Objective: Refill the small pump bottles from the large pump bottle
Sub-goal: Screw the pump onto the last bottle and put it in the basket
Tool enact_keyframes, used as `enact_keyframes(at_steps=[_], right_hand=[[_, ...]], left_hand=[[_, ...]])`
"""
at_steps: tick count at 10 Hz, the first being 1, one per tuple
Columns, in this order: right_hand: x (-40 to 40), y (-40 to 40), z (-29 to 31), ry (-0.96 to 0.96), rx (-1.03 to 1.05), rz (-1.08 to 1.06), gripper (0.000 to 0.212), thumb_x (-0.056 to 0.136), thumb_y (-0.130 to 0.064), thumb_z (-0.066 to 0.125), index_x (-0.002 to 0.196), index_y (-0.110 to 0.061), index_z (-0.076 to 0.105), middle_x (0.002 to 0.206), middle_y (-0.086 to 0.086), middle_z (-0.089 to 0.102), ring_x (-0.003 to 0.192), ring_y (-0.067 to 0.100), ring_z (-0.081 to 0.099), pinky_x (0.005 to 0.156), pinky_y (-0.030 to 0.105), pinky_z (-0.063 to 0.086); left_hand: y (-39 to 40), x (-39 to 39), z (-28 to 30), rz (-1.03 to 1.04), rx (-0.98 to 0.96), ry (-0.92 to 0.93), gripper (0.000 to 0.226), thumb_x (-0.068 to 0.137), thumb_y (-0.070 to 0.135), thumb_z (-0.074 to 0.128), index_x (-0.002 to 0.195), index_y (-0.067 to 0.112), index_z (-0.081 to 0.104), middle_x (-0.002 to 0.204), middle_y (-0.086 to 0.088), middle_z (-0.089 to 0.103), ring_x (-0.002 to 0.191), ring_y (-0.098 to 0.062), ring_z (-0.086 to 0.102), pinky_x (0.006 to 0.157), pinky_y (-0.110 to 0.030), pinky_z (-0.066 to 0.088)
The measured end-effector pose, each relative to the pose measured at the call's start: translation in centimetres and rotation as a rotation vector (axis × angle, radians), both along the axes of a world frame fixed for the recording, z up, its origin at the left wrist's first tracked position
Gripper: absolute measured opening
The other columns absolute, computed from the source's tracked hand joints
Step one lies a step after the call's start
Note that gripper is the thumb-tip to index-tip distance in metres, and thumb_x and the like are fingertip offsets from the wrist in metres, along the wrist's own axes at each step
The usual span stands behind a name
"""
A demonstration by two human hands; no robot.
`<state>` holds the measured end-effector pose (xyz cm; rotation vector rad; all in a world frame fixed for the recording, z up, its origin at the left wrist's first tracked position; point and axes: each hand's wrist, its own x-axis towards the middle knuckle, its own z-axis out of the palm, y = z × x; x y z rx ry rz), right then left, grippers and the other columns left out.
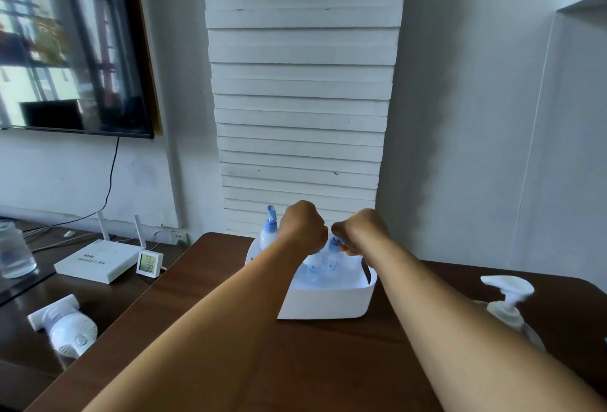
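Both hands are down in the white bin (325, 305) on the brown table (295, 362). The left hand (303, 227) is curled around a small pump bottle (313, 264), and the right hand (359, 231) pinches its blue pump top (334, 242). That bottle stands upright, as does another small bottle (268, 234) behind it, nozzle up. The large pump bottle (512, 310) stands upright off to the right, spout pointing left.
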<state>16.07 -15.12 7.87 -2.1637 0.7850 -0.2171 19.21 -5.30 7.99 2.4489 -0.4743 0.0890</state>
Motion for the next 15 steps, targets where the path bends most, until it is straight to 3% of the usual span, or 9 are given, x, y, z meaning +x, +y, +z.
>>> enact_keyframes(at_steps=[1,2,3,8,10,11,12,13,15], right_hand=[[0.7,-0.1,-0.3,0.023,-0.030,0.000,0.025,0.070,-0.005,0.052,0.047,-0.012,0.049,0.039,-0.001,0.052,0.045,0.020,0.046,0.052,0.020,0.037],[1.5,-0.1,-0.4,0.035,-0.048,-0.005,0.020,0.070,-0.008,0.054,0.052,-0.013,0.049,0.053,0.002,0.057,0.050,0.022,0.050,0.050,0.021,0.038],[2.1,-0.4,-0.6,0.014,-0.056,-0.017,0.023,0.073,-0.009,0.052,0.051,-0.013,0.048,0.049,0.001,0.055,0.048,0.022,0.051,0.048,0.021,0.038],[2.7,-1.2,-1.4,0.016,-0.067,-0.001,0.039,0.093,-0.035,0.048,0.067,-0.007,0.044,0.074,0.007,0.061,0.074,0.027,0.057,0.065,0.027,0.040],[1.3,-0.9,-1.9,-0.023,-0.116,0.014,0.046,0.096,-0.040,0.038,0.106,0.000,0.058,0.091,0.011,0.058,0.080,0.027,0.049,0.069,0.027,0.035],[0.2,-0.8,-2.5,-0.053,-0.093,-0.032,0.042,0.092,-0.041,0.038,0.109,-0.006,0.055,0.112,0.016,0.058,0.096,0.031,0.051,0.081,0.034,0.040],[-2.2,-0.3,-3.0,-0.037,-0.137,-0.083,0.045,0.095,-0.033,0.038,0.137,-0.016,0.042,0.139,0.011,0.043,0.130,0.031,0.035,0.103,0.038,0.032],[-4.2,0.5,-3.9,-0.096,-0.072,-0.123,0.053,0.094,-0.018,0.042,0.145,-0.017,0.029,0.145,0.010,0.039,0.135,0.031,0.032,0.108,0.039,0.031],[-6.0,2.2,-4.8,-0.133,0.094,-0.139,0.043,0.096,-0.005,0.037,0.139,-0.005,0.036,0.139,0.016,0.045,0.124,0.033,0.047,0.087,0.033,0.042]], left_hand=[[-0.5,0.4,-0.1,0.016,0.105,-0.003,0.016,0.085,0.010,0.051,0.079,0.001,0.063,0.100,-0.019,0.065,0.099,-0.030,0.063,0.076,-0.037,0.051],[-1.2,1.5,-0.6,0.038,0.107,-0.016,0.031,0.083,0.004,0.050,0.056,0.013,0.037,0.075,-0.012,0.062,0.091,-0.027,0.063,0.046,-0.025,0.034],[-1.5,2.1,-0.8,0.053,0.094,0.001,0.032,0.082,0.003,0.050,0.056,0.014,0.035,0.059,-0.002,0.047,0.074,-0.026,0.061,0.041,-0.021,0.025],[-1.5,1.1,-0.6,0.031,0.193,-0.076,0.023,0.091,0.013,0.053,0.071,0.011,0.042,0.091,-0.007,0.054,0.086,-0.023,0.053,0.068,-0.026,0.037],[-0.6,-0.5,-0.1,0.002,0.140,-0.146,0.029,0.093,0.014,0.050,0.122,0.013,0.053,0.125,-0.008,0.052,0.110,-0.026,0.056,0.077,-0.028,0.038],[0.4,-1.6,-0.1,0.022,-0.009,-0.165,0.033,0.096,0.018,0.044,0.128,0.020,0.051,0.130,-0.004,0.048,0.112,-0.024,0.054,0.077,-0.028,0.036],[2.2,-3.1,-1.0,0.044,-0.116,-0.214,0.032,0.096,0.019,0.041,0.125,0.022,0.052,0.127,-0.002,0.051,0.112,-0.021,0.053,0.079,-0.028,0.040],[4.1,-5.2,-2.9,0.012,-0.055,-0.238,0.029,0.096,0.023,0.040,0.120,0.022,0.057,0.120,0.000,0.056,0.105,-0.021,0.056,0.074,-0.029,0.041],[6.3,-7.1,-6.6,-0.089,0.114,-0.215,0.034,0.098,0.027,0.037,0.125,0.024,0.057,0.122,0.000,0.061,0.114,-0.022,0.051,0.099,-0.030,0.035]])
